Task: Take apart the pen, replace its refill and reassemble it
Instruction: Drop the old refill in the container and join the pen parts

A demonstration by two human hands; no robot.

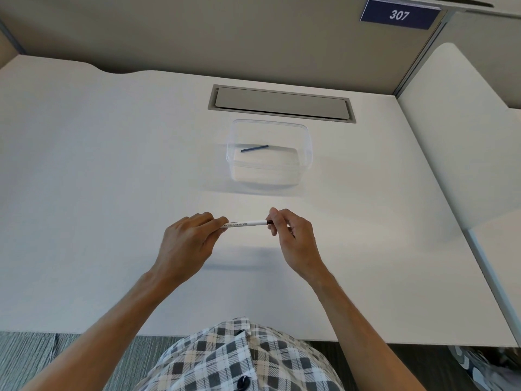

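Both hands hold the white pen (244,224) above the counter (112,165): left hand (187,239) pinches one end, right hand (291,235) pinches the dark tip. A blue refill (254,148) lies in the clear box (306,153).

white desk (112,165) — a clear plastic tub (306,153) rests on it.

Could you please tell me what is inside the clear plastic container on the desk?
One thin dark blue stick lies on the clear container's floor; nothing else shows inside.
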